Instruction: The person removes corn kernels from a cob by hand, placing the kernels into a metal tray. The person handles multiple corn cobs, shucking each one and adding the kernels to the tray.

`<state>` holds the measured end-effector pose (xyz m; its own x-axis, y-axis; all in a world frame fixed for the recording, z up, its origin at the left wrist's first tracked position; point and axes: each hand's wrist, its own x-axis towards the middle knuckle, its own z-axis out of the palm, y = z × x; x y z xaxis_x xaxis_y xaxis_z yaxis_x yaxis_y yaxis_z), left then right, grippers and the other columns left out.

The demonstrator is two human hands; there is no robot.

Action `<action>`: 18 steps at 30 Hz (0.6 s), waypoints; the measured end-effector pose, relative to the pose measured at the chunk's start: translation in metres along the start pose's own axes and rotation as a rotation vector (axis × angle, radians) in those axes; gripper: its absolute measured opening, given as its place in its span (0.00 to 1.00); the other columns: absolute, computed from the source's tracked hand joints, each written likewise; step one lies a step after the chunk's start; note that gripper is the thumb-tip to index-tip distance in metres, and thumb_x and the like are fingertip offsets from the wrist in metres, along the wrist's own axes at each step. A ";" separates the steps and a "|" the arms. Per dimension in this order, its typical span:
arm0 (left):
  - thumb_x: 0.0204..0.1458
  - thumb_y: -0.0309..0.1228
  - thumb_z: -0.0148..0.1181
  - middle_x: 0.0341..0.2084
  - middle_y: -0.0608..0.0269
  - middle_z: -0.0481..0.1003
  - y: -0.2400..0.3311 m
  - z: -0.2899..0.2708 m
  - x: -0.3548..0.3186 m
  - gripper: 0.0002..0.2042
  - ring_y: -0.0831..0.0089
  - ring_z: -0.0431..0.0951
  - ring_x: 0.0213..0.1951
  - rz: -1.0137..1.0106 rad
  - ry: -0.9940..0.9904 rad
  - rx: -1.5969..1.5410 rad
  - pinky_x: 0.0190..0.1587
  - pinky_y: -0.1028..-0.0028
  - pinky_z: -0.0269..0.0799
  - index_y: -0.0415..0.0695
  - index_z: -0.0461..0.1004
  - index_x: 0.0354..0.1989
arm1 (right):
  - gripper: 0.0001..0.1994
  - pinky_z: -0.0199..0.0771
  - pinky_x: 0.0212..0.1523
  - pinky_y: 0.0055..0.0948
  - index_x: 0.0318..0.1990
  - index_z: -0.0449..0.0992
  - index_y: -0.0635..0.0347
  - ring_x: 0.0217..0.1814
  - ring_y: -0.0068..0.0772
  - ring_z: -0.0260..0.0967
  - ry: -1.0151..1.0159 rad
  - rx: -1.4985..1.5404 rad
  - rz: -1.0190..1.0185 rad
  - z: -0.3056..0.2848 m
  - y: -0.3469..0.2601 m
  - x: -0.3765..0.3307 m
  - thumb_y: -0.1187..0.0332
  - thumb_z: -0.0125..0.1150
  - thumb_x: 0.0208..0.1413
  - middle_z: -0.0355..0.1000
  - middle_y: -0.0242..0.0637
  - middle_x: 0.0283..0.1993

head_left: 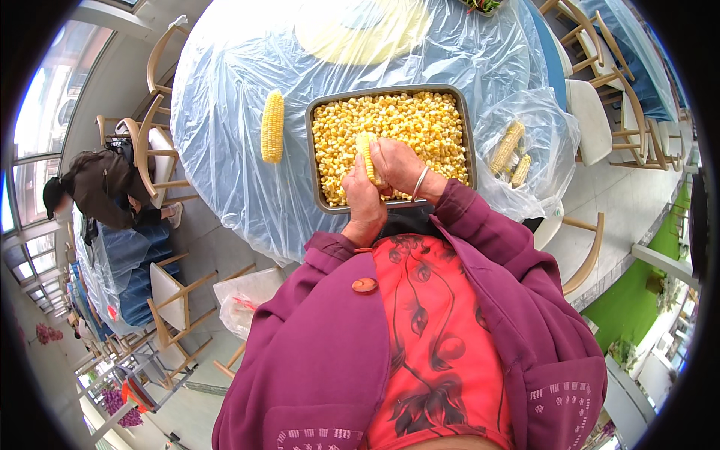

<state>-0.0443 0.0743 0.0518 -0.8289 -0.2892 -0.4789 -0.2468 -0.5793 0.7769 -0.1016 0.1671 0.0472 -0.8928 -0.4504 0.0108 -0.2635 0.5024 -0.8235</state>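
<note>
Both my hands are closed around one corn cob [366, 154], held tilted over the near part of a dark rectangular tray [310, 142]. My left hand [363, 201] grips its lower end, close to the tray's front rim. On the cob's right side, my right hand [400, 166] presses its fingers against it; a bracelet circles that wrist. Loose yellow corn kernels [420, 120] fill the tray. Left of the tray, a whole corn cob [274, 126] lies on the table. The undersides of my fingers are hidden.
Clear plastic sheeting covers the round table [225, 97]. To the tray's right, a clear plastic bag [551, 124] holds several cobs [507, 147]. Wooden chairs [600, 131] stand around the table. A person in dark clothes [105, 184] is at another table on the left.
</note>
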 end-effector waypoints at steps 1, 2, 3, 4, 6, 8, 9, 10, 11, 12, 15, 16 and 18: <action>0.61 0.42 0.44 0.15 0.68 0.69 0.000 0.000 0.000 0.17 0.78 0.66 0.13 -0.011 0.006 -0.001 0.12 0.76 0.60 0.44 0.70 0.27 | 0.18 0.67 0.33 0.48 0.28 0.70 0.67 0.31 0.59 0.68 -0.003 -0.007 -0.040 0.000 0.002 0.000 0.62 0.40 0.61 0.69 0.57 0.26; 0.61 0.42 0.44 0.15 0.68 0.69 0.000 0.000 0.000 0.17 0.78 0.66 0.13 -0.018 0.011 -0.001 0.12 0.76 0.59 0.44 0.70 0.26 | 0.18 0.67 0.33 0.48 0.28 0.70 0.68 0.32 0.60 0.68 -0.005 -0.013 -0.081 0.000 0.005 0.000 0.62 0.40 0.61 0.69 0.57 0.27; 0.62 0.42 0.44 0.14 0.68 0.68 0.000 0.000 0.001 0.17 0.78 0.65 0.13 -0.025 0.015 -0.001 0.12 0.77 0.59 0.44 0.70 0.26 | 0.18 0.67 0.33 0.48 0.28 0.70 0.68 0.32 0.60 0.68 -0.008 -0.019 -0.122 -0.001 0.008 0.000 0.62 0.40 0.61 0.69 0.57 0.27; 0.62 0.42 0.44 0.14 0.68 0.68 0.000 -0.001 0.001 0.18 0.78 0.65 0.12 -0.031 0.021 0.001 0.12 0.77 0.59 0.44 0.70 0.25 | 0.17 0.67 0.33 0.47 0.28 0.70 0.67 0.31 0.58 0.68 -0.012 0.003 -0.112 -0.001 0.008 -0.001 0.63 0.40 0.61 0.69 0.55 0.26; 0.62 0.42 0.44 0.14 0.68 0.68 -0.003 -0.003 0.002 0.18 0.78 0.65 0.12 -0.031 0.024 -0.006 0.12 0.77 0.59 0.44 0.70 0.26 | 0.15 0.66 0.31 0.44 0.29 0.68 0.66 0.29 0.55 0.66 -0.020 0.049 -0.092 -0.003 0.007 -0.002 0.66 0.41 0.62 0.67 0.52 0.25; 0.62 0.42 0.43 0.14 0.68 0.69 -0.001 0.000 0.003 0.18 0.79 0.65 0.12 -0.022 0.008 -0.012 0.12 0.77 0.59 0.44 0.70 0.26 | 0.14 0.66 0.31 0.43 0.30 0.68 0.67 0.29 0.55 0.66 0.039 0.160 -0.113 -0.003 0.015 -0.004 0.66 0.41 0.62 0.67 0.52 0.26; 0.63 0.42 0.42 0.14 0.68 0.69 0.000 0.001 0.003 0.18 0.79 0.65 0.12 -0.013 -0.005 -0.014 0.12 0.78 0.60 0.43 0.70 0.27 | 0.14 0.66 0.31 0.43 0.30 0.68 0.67 0.29 0.55 0.66 0.068 0.216 -0.123 -0.003 0.019 -0.004 0.66 0.41 0.62 0.68 0.52 0.26; 0.63 0.42 0.42 0.15 0.68 0.69 0.002 0.002 0.003 0.18 0.79 0.65 0.12 0.000 -0.011 -0.020 0.13 0.78 0.60 0.43 0.70 0.27 | 0.15 0.66 0.31 0.41 0.31 0.68 0.69 0.28 0.53 0.66 0.056 0.219 -0.107 -0.004 0.019 -0.002 0.64 0.40 0.62 0.67 0.51 0.25; 0.63 0.42 0.41 0.15 0.68 0.69 0.004 0.003 0.001 0.18 0.79 0.65 0.13 0.019 -0.001 0.020 0.13 0.78 0.60 0.43 0.71 0.28 | 0.16 0.66 0.30 0.38 0.31 0.68 0.68 0.27 0.47 0.66 0.058 0.304 -0.055 -0.003 0.019 -0.002 0.63 0.40 0.62 0.67 0.47 0.25; 0.63 0.42 0.41 0.15 0.68 0.69 0.004 0.005 0.000 0.18 0.80 0.65 0.13 0.039 0.011 0.059 0.13 0.79 0.60 0.42 0.71 0.28 | 0.17 0.66 0.29 0.36 0.30 0.69 0.67 0.26 0.42 0.66 0.060 0.388 -0.002 -0.002 0.017 -0.004 0.63 0.40 0.63 0.67 0.44 0.24; 0.64 0.42 0.40 0.18 0.67 0.71 0.000 0.003 0.002 0.18 0.80 0.68 0.15 0.082 -0.029 0.113 0.14 0.80 0.62 0.42 0.71 0.32 | 0.23 0.62 0.23 0.23 0.28 0.70 0.61 0.23 0.19 0.61 0.030 0.657 0.213 -0.001 0.018 -0.002 0.51 0.41 0.64 0.65 0.29 0.22; 0.63 0.42 0.40 0.19 0.67 0.72 -0.001 0.002 0.002 0.18 0.79 0.70 0.17 0.082 -0.048 0.118 0.15 0.79 0.63 0.42 0.72 0.33 | 0.24 0.61 0.22 0.21 0.28 0.70 0.60 0.23 0.17 0.60 0.024 0.667 0.263 -0.006 0.006 -0.002 0.48 0.42 0.63 0.64 0.28 0.22; 0.63 0.42 0.40 0.20 0.67 0.72 -0.004 -0.001 0.000 0.18 0.79 0.70 0.18 0.080 -0.076 0.151 0.16 0.79 0.64 0.43 0.71 0.33 | 0.33 0.67 0.27 0.32 0.25 0.71 0.68 0.25 0.38 0.68 0.045 0.497 0.353 -0.001 0.011 0.000 0.40 0.44 0.58 0.68 0.46 0.21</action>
<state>-0.0432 0.0759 0.0485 -0.8831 -0.2681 -0.3851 -0.2462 -0.4339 0.8667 -0.1050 0.1730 0.0390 -0.9126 -0.2821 -0.2960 0.2436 0.2065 -0.9476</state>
